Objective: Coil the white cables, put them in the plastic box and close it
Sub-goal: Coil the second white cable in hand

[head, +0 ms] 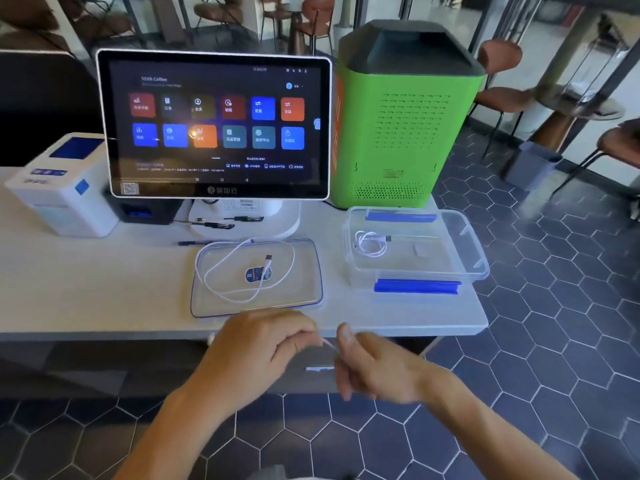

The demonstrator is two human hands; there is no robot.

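Note:
A clear plastic box (464, 237) with blue clips stands open at the table's right end, and one coiled white cable (370, 243) lies inside it. The box's clear lid (211, 306) lies flat to its left, with a second white cable (221, 271) spread loosely across it. Below the table's front edge, my left hand (256, 351) and my right hand (374, 368) pinch a short stretch of a white cable (329, 344) between them. Where that stretch leads beyond my fingers is hidden.
A touchscreen terminal (218, 126) stands behind the lid, with pens (214, 224) on its base. A white label printer (65, 188) sits at the left, a green machine (405, 116) behind the box. Chairs (502, 84) and a bin (530, 164) stand at the right.

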